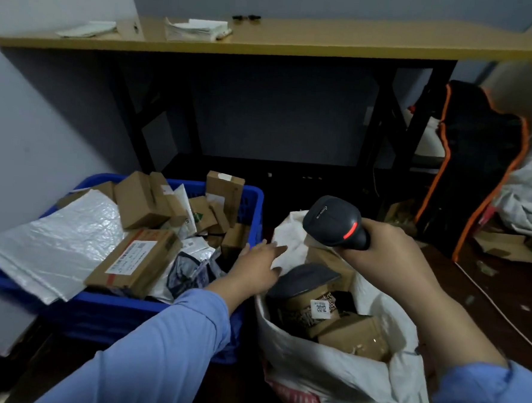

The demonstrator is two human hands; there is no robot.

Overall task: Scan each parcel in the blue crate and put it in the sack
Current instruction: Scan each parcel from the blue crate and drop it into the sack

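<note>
Plenty of parcels (pixel 136 259) sat in the blue crate (pixel 257 200), with several in the sack (pixel 341 371). Right grip (pixel 392 252) was wrapped round the scanner (pixel 332 219). Left grip (pixel 259 264) was open and empty by the sack's rim. Best bet was grabbing one label-up, imo.

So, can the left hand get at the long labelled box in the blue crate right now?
Probably yes. The left hand is empty and hovers at the edge of the blue crate; the box lies on top of the pile, uncovered.
</note>
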